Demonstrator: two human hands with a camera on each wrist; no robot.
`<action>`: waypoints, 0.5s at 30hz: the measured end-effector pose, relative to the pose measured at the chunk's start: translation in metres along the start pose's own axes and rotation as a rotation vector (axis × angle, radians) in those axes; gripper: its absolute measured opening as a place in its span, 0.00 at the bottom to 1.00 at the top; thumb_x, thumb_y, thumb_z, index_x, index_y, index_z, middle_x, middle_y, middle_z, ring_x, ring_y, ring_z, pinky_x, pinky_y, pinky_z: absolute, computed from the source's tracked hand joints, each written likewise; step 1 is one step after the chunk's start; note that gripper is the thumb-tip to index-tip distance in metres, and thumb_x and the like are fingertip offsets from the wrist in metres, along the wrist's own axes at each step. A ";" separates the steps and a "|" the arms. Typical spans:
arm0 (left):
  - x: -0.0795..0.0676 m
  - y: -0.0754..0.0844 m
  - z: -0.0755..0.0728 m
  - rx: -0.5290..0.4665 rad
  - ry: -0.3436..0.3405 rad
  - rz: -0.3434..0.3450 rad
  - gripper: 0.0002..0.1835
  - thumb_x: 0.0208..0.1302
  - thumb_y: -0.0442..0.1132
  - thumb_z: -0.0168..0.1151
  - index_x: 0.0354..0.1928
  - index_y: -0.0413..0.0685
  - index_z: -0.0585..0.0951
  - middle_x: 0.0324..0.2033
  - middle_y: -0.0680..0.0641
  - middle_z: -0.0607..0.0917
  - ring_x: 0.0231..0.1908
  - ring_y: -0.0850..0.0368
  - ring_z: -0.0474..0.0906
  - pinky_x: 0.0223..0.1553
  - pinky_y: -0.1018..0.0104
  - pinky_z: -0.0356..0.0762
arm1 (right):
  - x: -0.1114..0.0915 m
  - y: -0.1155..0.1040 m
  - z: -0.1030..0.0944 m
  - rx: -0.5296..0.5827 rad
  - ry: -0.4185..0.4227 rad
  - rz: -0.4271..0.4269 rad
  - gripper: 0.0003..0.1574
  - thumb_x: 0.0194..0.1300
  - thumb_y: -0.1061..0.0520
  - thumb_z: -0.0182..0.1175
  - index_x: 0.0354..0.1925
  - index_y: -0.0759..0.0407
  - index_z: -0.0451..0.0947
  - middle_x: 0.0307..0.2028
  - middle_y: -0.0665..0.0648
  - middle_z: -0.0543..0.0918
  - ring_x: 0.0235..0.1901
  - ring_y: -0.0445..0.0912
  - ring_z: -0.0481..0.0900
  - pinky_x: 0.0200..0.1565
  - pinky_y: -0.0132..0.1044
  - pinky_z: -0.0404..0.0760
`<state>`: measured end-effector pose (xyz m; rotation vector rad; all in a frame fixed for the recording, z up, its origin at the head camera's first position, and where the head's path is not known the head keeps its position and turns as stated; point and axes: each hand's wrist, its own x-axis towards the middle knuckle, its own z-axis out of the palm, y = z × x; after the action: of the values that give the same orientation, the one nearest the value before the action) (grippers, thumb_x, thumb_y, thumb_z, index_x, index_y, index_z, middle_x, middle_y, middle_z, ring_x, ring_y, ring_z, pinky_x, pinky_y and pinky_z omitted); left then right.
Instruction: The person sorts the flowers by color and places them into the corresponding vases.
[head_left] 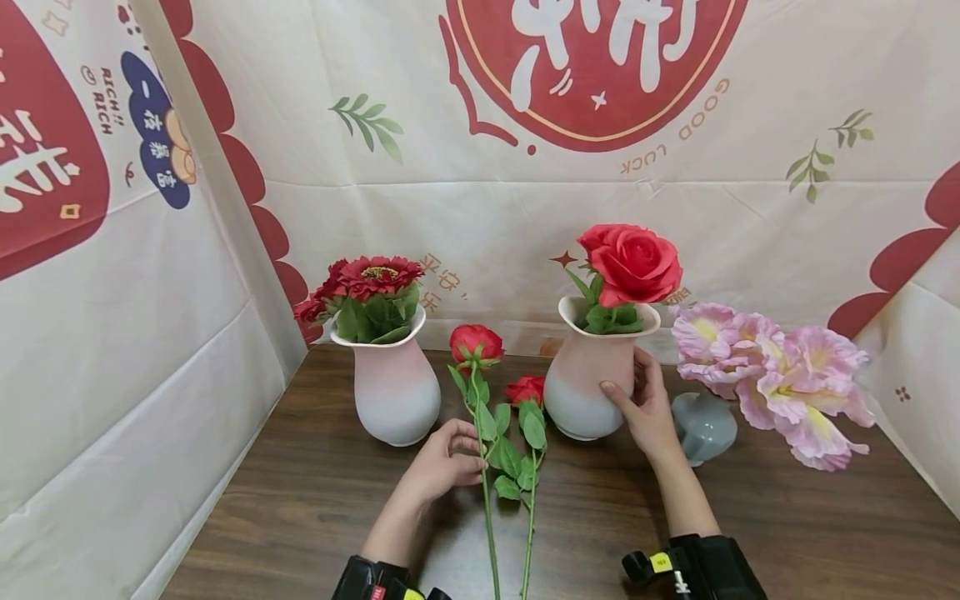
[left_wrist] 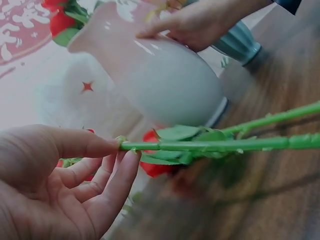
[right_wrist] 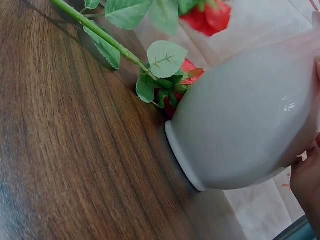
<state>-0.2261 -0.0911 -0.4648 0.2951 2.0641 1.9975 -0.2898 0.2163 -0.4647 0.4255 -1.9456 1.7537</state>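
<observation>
My left hand (head_left: 447,458) pinches the green stem (left_wrist: 215,145) of a red rose (head_left: 476,343) between thumb and fingertips. This rose is raised off the table, its bloom pointing away from me. My right hand (head_left: 648,410) grips the side of a pink-and-white vase (head_left: 588,379), thumb in front and fingers partly hidden behind. The vase stands upright on the table, with a large red rose (head_left: 633,262) and green leaves in its mouth. Between the held rose and this vase, a second long-stemmed rose (head_left: 527,388) lies on the wood.
A matching vase (head_left: 397,392) of dark red flowers (head_left: 381,275) stands at the left. Right of my right hand, a small grey-blue vase (head_left: 705,425) holds pink flowers (head_left: 780,375) leaning rightward. A printed cloth (head_left: 480,217) hangs behind the wooden table (head_left: 300,500).
</observation>
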 end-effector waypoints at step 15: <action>-0.012 0.054 0.004 0.192 0.102 0.240 0.17 0.56 0.19 0.55 0.47 0.36 0.69 0.38 0.36 0.77 0.36 0.42 0.81 0.38 0.48 0.86 | 0.000 -0.003 0.001 -0.010 0.001 0.013 0.39 0.60 0.75 0.57 0.67 0.62 0.57 0.55 0.48 0.69 0.53 0.41 0.69 0.51 0.19 0.70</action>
<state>-0.2152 -0.0895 -0.4106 0.5104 2.3906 1.9820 -0.2882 0.2150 -0.4628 0.4090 -1.9595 1.7515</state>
